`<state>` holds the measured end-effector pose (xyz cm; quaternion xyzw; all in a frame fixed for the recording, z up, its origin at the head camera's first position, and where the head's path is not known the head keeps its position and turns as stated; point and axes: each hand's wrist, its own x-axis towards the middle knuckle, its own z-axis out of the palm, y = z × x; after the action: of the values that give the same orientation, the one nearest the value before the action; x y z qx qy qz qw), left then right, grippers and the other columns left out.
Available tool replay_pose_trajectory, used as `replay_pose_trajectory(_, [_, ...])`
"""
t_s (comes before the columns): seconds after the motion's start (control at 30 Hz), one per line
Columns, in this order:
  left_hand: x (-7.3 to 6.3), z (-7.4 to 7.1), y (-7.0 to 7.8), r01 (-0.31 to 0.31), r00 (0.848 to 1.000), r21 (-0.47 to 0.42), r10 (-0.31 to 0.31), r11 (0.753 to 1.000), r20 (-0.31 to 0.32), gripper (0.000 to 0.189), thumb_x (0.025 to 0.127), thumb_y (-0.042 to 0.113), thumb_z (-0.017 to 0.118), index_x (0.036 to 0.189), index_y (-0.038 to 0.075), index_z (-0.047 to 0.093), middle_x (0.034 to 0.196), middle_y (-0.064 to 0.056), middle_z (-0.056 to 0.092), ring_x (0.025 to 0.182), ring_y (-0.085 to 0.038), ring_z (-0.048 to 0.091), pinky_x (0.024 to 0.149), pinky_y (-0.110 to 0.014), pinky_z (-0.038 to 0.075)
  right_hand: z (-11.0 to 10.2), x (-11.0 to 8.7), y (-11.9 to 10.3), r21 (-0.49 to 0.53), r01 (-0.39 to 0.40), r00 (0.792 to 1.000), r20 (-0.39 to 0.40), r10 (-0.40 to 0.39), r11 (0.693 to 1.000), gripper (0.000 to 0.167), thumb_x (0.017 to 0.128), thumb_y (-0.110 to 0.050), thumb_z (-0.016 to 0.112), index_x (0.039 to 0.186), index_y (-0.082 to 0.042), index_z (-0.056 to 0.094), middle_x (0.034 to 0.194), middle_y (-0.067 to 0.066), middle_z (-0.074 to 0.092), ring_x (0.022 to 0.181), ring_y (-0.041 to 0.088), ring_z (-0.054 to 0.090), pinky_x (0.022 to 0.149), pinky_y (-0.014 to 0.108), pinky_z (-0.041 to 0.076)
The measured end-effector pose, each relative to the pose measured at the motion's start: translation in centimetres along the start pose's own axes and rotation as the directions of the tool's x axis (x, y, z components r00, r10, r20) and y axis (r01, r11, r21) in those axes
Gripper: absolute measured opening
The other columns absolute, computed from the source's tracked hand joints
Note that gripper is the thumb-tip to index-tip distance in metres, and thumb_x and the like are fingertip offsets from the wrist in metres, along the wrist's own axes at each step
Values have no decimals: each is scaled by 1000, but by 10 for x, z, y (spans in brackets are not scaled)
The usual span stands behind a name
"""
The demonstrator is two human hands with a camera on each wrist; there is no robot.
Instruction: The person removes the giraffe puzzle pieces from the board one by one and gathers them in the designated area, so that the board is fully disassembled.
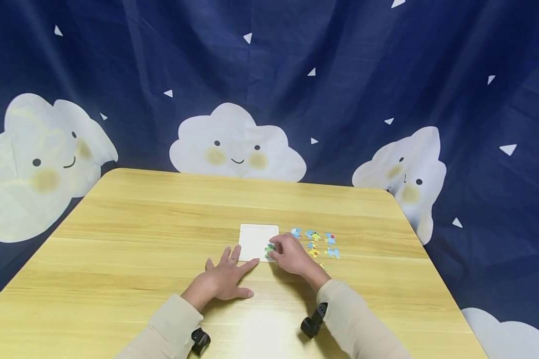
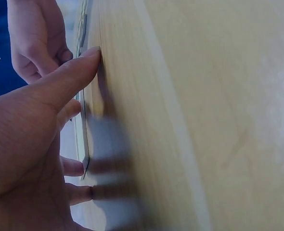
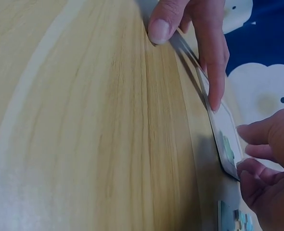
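Note:
A white puzzle board with a raised rim lies flat on the table. Green jigsaw pieces sit in its lower right corner, and green also shows on the board in the right wrist view. My right hand has thumb and forefinger curled about a green piece there, its fingertips partly covering it. Spread out at the board's lower left, my left hand touches the near edge with its forefinger. The left thumb points away from the board, over the table.
Right of the board lie several loose jigsaw pieces, blue and yellow, some partly behind my right hand. The wooden table reaches back to a dark blue curtain printed with clouds.

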<state>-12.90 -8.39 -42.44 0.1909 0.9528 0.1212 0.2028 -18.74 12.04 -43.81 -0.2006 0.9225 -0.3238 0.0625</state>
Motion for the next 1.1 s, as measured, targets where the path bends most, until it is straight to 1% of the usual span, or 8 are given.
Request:
replay_pose_trajectory(0.13, [0,-1,0,4,1000,-2,-4,1000,3,75,83,56,61,148,33,30,156,-22,11,141,-45,10,96,-76,18,1,2,0,-24,-4,1000,19,5,1000,8,87,-12,65,89,-4,64,78,5,48,77,16,40,66,29,34])
replay_pose_trajectory(0.2, [0,-1,1,3,1000,-5,-3,1000,7,75,84,56,61,148,33,30,156,-22,10,142,-45,10,96,-76,18,2,3,0,-27,2,1000,23,-1,1000,13,87,-11,65,78,-5,59,75,5,46,76,16,40,65,29,33])
replay_pose_trajectory(0.3, [0,-1,2,4,1000,-12,-4,1000,11,75,83,56,61,148,33,30,156,-22,11,142,-45,10,96,-77,17,3,3,0,-31,8,1000,19,-7,999,13,85,-11,66,76,-6,59,75,4,47,77,16,41,66,29,35])
replay_pose_trajectory(0.4, [-2,0,2,5,1000,-19,-4,1000,12,75,83,55,62,147,32,31,156,-22,11,142,-44,10,95,-77,17,4,3,-1,-32,2,1000,8,-2,999,7,84,-10,67,88,-4,66,81,4,51,79,16,43,68,29,38])
replay_pose_trajectory(0.47, [-2,0,2,2,1000,-19,-2,1000,7,75,83,55,62,147,32,31,156,-22,12,141,-44,11,95,-77,18,5,3,-1,-36,-5,1000,-3,5,999,12,84,-11,67,92,-2,67,84,5,52,79,16,45,69,29,40])
replay_pose_trajectory(0.63, [-2,-1,3,1,1000,-20,-1,1000,5,75,83,55,62,147,32,31,156,-22,12,142,-44,10,95,-77,17,5,3,-2,-34,-13,1000,-13,13,999,11,84,-10,68,91,-3,64,85,6,53,78,15,46,68,29,41])
replay_pose_trajectory(0.9, [0,1,1,10,1000,-9,-10,1000,6,75,83,56,61,148,34,29,156,-22,11,142,-44,10,96,-76,18,8,6,-4,-79,-33,999,-8,32,996,23,84,-13,68,103,1,64,90,8,54,82,18,48,76,35,45])
replay_pose_trajectory(1.1, [1,2,1,8,1000,-1,-8,1000,-4,75,83,57,61,147,34,30,156,-22,12,142,-44,11,96,-76,17,6,5,-4,-75,-43,999,-13,42,996,21,85,-14,68,101,-3,60,92,7,54,85,18,49,77,35,45])
